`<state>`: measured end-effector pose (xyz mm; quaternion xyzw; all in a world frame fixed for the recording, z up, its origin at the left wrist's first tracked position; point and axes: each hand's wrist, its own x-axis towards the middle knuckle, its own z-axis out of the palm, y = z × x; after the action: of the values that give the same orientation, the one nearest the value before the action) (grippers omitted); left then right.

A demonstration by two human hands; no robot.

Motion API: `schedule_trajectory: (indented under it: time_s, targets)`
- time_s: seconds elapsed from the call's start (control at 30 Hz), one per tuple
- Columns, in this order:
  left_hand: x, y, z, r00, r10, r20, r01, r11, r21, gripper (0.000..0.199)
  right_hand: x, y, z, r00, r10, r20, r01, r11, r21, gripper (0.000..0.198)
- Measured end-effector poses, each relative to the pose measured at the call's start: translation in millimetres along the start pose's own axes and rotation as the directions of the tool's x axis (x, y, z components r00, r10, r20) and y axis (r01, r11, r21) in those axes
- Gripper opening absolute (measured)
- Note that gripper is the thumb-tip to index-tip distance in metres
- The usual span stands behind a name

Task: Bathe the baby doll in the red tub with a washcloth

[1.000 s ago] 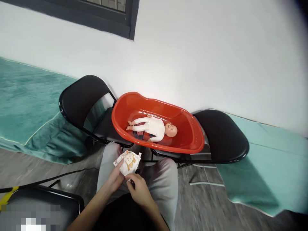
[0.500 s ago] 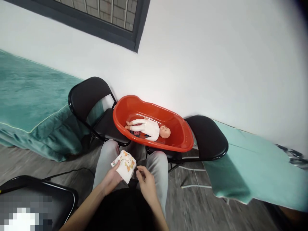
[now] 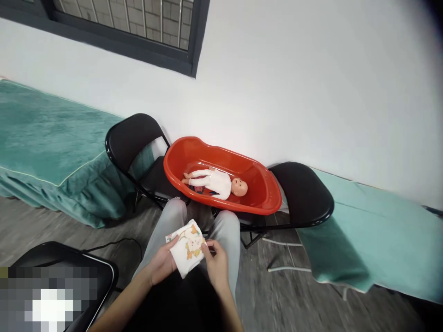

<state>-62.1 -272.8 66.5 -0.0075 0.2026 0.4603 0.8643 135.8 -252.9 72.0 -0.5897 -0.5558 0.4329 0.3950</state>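
Note:
Over my lap, my left hand point(image 3: 165, 262) grips a folded white cloth point(image 3: 188, 249) with an orange and yellow cartoon print, thumb on top and fingers beneath. My right hand point(image 3: 216, 260) pinches the cloth's right edge between thumb and fingertips. Beyond my knees stands a red baby bathtub point(image 3: 221, 154). A baby doll point(image 3: 221, 181) in white clothing lies on its back inside, head to the right and feet to the left. Under the doll's legs a dark patch with a pink figure point(image 3: 198, 189) is partly covered.
The tub rests across two black folding chairs, one left point(image 3: 138, 138) and one right point(image 3: 304, 193), against a white wall. Green-covered furniture point(image 3: 51, 129) stands left, and a green-draped table point(image 3: 384, 230) right. Another black chair point(image 3: 62, 256) is close at my lower left.
My right hand has moved to the cloth and now pinches its right edge. The cloth and my left hand have shifted slightly right and down. The doll lies as before.

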Motion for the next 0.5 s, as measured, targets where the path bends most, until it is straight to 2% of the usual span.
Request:
schedule_trajectory:
  time_s: [0.2, 0.37, 0.5]
  targets:
    - [3.4, 2.8, 15.9, 0.99, 0.039, -0.133, -0.029, 0.997, 0.076, 0.052, 1.2, 5.7, -6.7, 0.998, 0.05, -0.036, -0.043, 0.982, 0.183, 0.04]
    - [7.4, -2.3, 20.7, 0.992, 0.006, -0.129, 0.009, 0.993, 0.118, 0.059, 4.6, 5.8, -7.8, 0.994, 0.06, -0.086, -0.042, 0.98, 0.194, 0.039]
    - [5.2, -1.7, 22.0, 0.99, 0.038, -0.139, -0.017, 0.989, 0.149, 0.06, 4.3, 4.5, -7.9, 0.99, 0.063, -0.125, -0.038, 0.98, 0.196, 0.034]
